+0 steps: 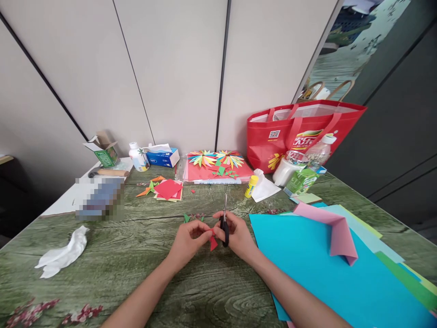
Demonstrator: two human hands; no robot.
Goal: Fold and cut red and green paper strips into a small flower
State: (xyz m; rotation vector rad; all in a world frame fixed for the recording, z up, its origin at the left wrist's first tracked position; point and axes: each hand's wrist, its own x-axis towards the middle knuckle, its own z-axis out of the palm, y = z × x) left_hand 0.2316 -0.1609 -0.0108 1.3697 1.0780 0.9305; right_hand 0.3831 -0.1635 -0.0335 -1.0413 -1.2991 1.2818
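Observation:
Over the middle of the table, my left hand (pixel 191 239) pinches a small red piece of paper (pixel 213 243) between thumb and fingers. My right hand (pixel 237 234) is closed around a pair of scissors (pixel 225 223) with black handles, their metal blades pointing away from me. Its fingertips also meet the red paper's edge. Small green paper scraps (pixel 186 218) lie just beyond my left hand. Further back sits a stack of cut paper squares (pixel 169 189) with a red one on top, beside orange and green folded pieces (pixel 148 187).
Large coloured sheets (pixel 300 264) cover the right side, with a folded pink strip (pixel 341 237) on top. At the back are a glue stick (pixel 251 187), paper pinwheel shapes (pixel 202 158), a tissue box (pixel 163 157) and a red bag (pixel 261 143). A crumpled tissue (pixel 64 255) lies left.

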